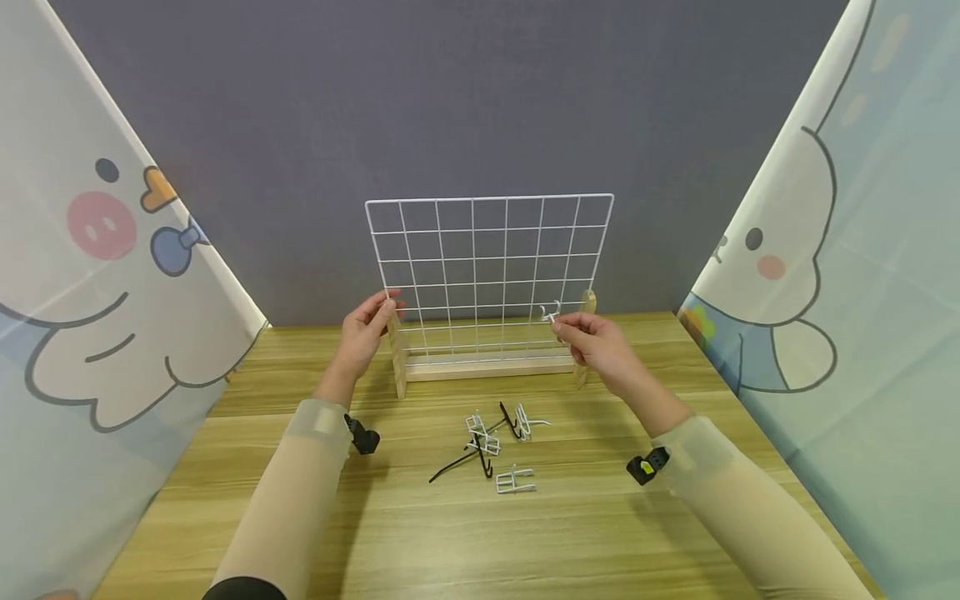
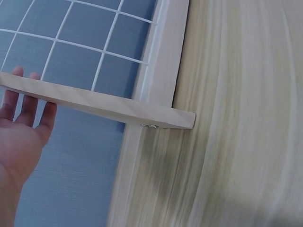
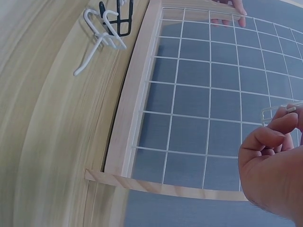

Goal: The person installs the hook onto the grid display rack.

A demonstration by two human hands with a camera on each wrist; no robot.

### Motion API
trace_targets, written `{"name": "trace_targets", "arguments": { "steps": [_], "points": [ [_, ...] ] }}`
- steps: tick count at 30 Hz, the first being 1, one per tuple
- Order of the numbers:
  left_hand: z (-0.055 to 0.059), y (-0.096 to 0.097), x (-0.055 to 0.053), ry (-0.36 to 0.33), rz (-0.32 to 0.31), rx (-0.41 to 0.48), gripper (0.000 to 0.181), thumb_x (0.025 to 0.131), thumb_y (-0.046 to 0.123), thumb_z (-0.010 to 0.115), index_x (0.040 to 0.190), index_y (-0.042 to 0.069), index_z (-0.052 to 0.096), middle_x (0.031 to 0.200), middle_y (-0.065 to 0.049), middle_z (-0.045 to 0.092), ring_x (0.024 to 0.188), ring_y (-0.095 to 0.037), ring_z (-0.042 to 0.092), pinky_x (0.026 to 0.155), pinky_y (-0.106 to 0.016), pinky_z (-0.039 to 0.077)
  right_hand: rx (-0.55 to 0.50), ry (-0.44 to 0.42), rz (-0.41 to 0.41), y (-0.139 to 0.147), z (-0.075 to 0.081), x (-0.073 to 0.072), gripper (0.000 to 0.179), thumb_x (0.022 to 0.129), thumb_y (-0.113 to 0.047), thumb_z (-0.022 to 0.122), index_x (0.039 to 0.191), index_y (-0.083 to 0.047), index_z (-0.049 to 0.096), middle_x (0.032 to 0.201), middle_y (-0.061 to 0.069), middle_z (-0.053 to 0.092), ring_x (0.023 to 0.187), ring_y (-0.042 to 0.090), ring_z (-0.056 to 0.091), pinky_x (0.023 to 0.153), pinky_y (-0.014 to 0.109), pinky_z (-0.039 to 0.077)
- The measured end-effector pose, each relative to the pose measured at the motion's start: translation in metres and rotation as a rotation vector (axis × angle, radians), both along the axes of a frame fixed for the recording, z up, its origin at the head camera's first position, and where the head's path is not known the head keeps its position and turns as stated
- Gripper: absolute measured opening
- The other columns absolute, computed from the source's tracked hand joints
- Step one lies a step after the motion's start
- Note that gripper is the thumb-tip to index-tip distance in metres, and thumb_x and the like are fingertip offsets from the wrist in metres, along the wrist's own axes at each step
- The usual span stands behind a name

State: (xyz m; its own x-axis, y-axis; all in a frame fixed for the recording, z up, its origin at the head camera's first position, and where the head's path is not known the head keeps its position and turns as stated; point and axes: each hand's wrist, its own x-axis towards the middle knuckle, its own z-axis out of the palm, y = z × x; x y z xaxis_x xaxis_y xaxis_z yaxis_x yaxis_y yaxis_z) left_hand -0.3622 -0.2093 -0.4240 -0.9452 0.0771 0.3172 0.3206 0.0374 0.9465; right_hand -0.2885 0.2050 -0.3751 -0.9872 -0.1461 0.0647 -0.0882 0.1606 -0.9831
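A white wire grid (image 1: pixel 473 229) stands upright in a pale wooden stand (image 1: pixel 480 367). At its left side, my left hand (image 1: pixel 363 329) grips the upper part of the wooden side post (image 1: pixel 398 367), the fingers reaching behind it (image 2: pixel 71 92). Between thumb and fingers of my right hand (image 1: pixel 600 343) is a small white wire hook (image 1: pixel 551 316), held at the lower right of the grid. In the right wrist view, fingers hide much of this hook; whether it touches the grid I cannot tell.
Several loose hooks lie on the wood-grain table (image 1: pixel 420 533) in front of the stand: a white double hook (image 1: pixel 516 481), a black hook (image 1: pixel 452 468), and other white hooks (image 1: pixel 524 423) overlapping near them. Behind stands a grey panel (image 1: pixel 480 100); printed cloths (image 1: pixel 795 275) flank both sides.
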Motion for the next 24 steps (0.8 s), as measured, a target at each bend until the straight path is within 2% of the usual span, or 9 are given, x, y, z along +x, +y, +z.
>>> {"name": "trace_targets", "arguments": {
  "steps": [5, 8, 18, 24],
  "points": [
    [0.002, 0.000, 0.000, -0.019, -0.012, 0.003, 0.042, 0.117, 0.034, 0.056, 0.152, 0.012, 0.062, 0.126, 0.010, 0.073, 0.117, -0.006, 0.069, 0.108, -0.032, 0.051, -0.009, -0.011, -0.002, 0.000, 0.000, 0.001, 0.023, 0.111, -0.021, 0.067, 0.125, -0.002, 0.067, 0.089, -0.010, 0.064, 0.066, 0.004, 0.046, 0.059, 0.020, 0.039],
    [0.002, 0.000, -0.001, -0.022, -0.014, -0.002, 0.039, 0.117, 0.035, 0.055, 0.149, 0.015, 0.064, 0.122, 0.018, 0.072, 0.117, -0.005, 0.069, 0.109, -0.033, 0.049, -0.009, -0.013, -0.002, 0.000, 0.000, 0.002, 0.025, 0.111, -0.021, 0.068, 0.125, -0.001, 0.067, 0.087, -0.010, 0.063, 0.066, 0.005, 0.046, 0.059, 0.020, 0.040],
    [-0.001, 0.001, 0.000, 0.013, -0.004, -0.005, 0.033, 0.117, 0.035, 0.054, 0.142, 0.015, 0.066, 0.119, 0.017, 0.072, 0.115, -0.005, 0.068, 0.101, -0.030, 0.047, 0.013, 0.035, -0.037, 0.001, 0.010, -0.003, 0.035, 0.110, -0.025, 0.070, 0.131, 0.003, 0.068, 0.095, -0.005, 0.067, 0.066, 0.005, 0.048, 0.062, 0.021, 0.043],
    [-0.003, 0.001, -0.002, 0.027, 0.006, -0.003, 0.033, 0.117, 0.035, 0.054, 0.140, 0.015, 0.067, 0.116, 0.019, 0.073, 0.112, -0.005, 0.068, 0.097, -0.031, 0.046, -0.040, 0.027, -0.054, -0.001, 0.019, -0.006, 0.033, 0.109, -0.025, 0.071, 0.128, 0.002, 0.068, 0.095, -0.005, 0.067, 0.065, 0.004, 0.049, 0.061, 0.019, 0.043]
  ]
}}
